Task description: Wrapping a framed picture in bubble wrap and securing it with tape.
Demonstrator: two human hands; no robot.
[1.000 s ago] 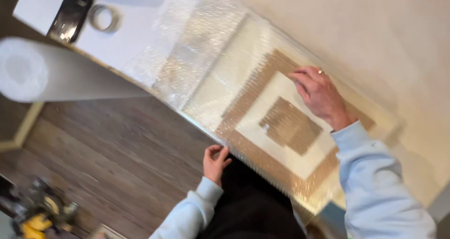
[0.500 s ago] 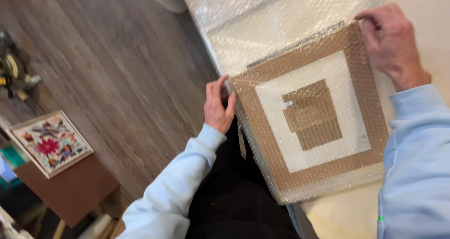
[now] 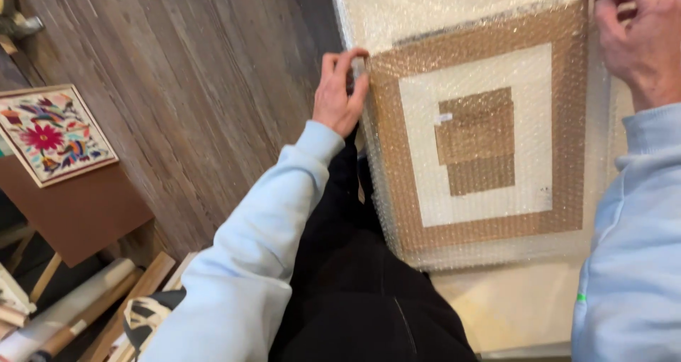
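Observation:
A square picture frame (image 3: 489, 145) with a brown border, white mat and brown centre lies under clear bubble wrap (image 3: 454, 14) on a pale table (image 3: 511, 305). My left hand (image 3: 339, 96) pinches the wrap at the frame's upper left corner. At the upper right corner my right hand (image 3: 638, 35) grips the wrap and the frame's edge. Both arms wear light blue sleeves.
Dark wooden floor (image 3: 184, 85) runs to the left of the table. A framed floral embroidery (image 3: 50, 131) rests on a brown stand at the left. Rolled paper tubes and wooden strips (image 3: 78, 312) lie at the bottom left.
The view has swung and closed in on the wrapped frame. My left hand rose from the table's edge to the frame's corner, and both hands now hold the wrap at the upper corners.

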